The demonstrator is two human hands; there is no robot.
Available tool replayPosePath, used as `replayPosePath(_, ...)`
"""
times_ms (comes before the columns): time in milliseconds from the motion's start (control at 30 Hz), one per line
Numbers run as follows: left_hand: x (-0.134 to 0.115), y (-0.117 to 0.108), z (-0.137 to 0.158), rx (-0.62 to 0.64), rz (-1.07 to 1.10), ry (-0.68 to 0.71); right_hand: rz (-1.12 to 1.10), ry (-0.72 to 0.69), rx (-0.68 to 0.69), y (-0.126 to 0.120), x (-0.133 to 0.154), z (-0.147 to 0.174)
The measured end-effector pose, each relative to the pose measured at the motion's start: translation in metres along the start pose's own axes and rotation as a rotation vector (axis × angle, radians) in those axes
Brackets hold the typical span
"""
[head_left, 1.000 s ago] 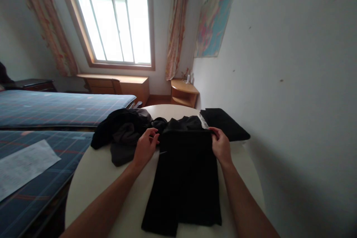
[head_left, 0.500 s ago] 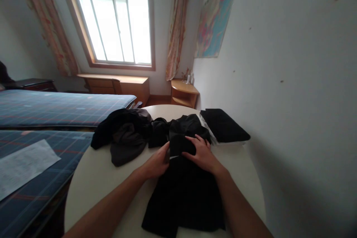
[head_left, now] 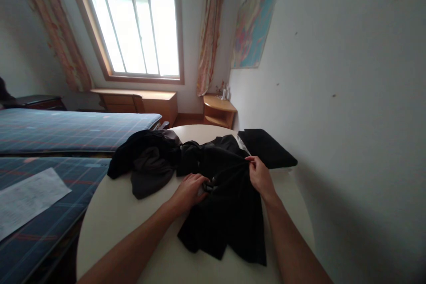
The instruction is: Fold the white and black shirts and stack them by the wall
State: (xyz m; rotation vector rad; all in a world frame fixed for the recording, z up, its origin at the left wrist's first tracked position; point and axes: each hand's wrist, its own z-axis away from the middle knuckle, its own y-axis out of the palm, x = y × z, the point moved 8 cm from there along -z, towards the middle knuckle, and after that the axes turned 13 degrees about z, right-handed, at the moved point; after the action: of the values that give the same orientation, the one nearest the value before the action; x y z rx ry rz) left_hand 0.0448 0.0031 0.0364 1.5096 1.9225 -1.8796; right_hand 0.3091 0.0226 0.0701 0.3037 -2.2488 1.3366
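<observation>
A black garment (head_left: 229, 217) lies in front of me on a round white table (head_left: 140, 230), its cloth bunched and creased, its lower edge uneven. My right hand (head_left: 261, 177) pinches the garment at its upper right side and pulls folds taut toward that hand. On the garment's left side, my left hand (head_left: 191, 191) has its fingers curled over the cloth, where a small greyish patch shows by the fingertips. Just beyond, more dark cloth (head_left: 189, 153) touches the garment; I cannot tell whether it is one piece with it.
A heap of black and grey clothes (head_left: 149, 164) sits on the table's left. A folded black stack (head_left: 269, 148) lies at the back right, near the wall (head_left: 359, 142). Left of the table are mattresses (head_left: 73, 128) with a printed paper sheet (head_left: 29, 199) on one.
My right hand has gone from lying over the garment to pinching its upper right side, drawing it rightward. The lower edge has shifted up and crumpled. My left hand has moved slightly.
</observation>
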Motion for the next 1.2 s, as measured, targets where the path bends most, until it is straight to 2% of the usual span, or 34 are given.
replayPosePath(167,0.02,-0.027,0.003,-0.113,-0.177,-0.185,0.024,-0.066,0.039,0.011,-0.005,0.002)
replayPosePath(300,0.034,-0.043,0.006,-0.134,-0.123,-0.287,0.109,-0.105,0.154,0.031,-0.007,0.006)
replayPosePath(367,0.033,-0.052,0.006,-0.185,-0.069,-0.308,0.184,-0.102,0.183,0.034,-0.003,0.009)
replayPosePath(467,0.026,-0.071,0.006,-0.355,0.017,-0.305,0.264,-0.135,0.131,0.027,0.018,0.013)
replayPosePath(567,0.009,-0.081,0.006,-0.469,0.114,-0.205,0.232,-0.311,0.041,0.015,0.059,0.025)
replayPosePath(633,-0.005,-0.077,0.006,-0.43,0.196,-0.098,0.14,-0.497,0.078,0.015,0.089,0.04)
replayPosePath(700,-0.021,-0.064,0.005,-0.298,0.311,0.015,0.028,-0.657,0.202,0.022,0.111,0.056)
replayPosePath(767,-0.032,-0.048,0.005,-0.155,0.459,0.078,-0.055,-0.71,0.339,0.03,0.119,0.066)
replayPosePath(833,-0.03,-0.037,0.004,-0.092,0.597,0.047,-0.09,-0.656,0.421,0.034,0.116,0.066)
replayPosePath(900,-0.017,-0.031,0.002,-0.11,0.675,-0.04,-0.1,-0.579,0.44,0.034,0.107,0.06)
replayPosePath(1033,0.009,-0.029,-0.001,-0.184,0.513,-0.136,-0.151,-0.513,0.387,0.022,0.095,0.046)
replayPosePath(1133,0.017,-0.028,0.0,-0.193,0.41,-0.117,-0.226,-0.488,0.36,0.017,0.09,0.04)
replayPosePath(1200,0.018,-0.028,0.0,-0.224,0.425,-0.094,-0.306,-0.468,0.346,0.015,0.088,0.038)
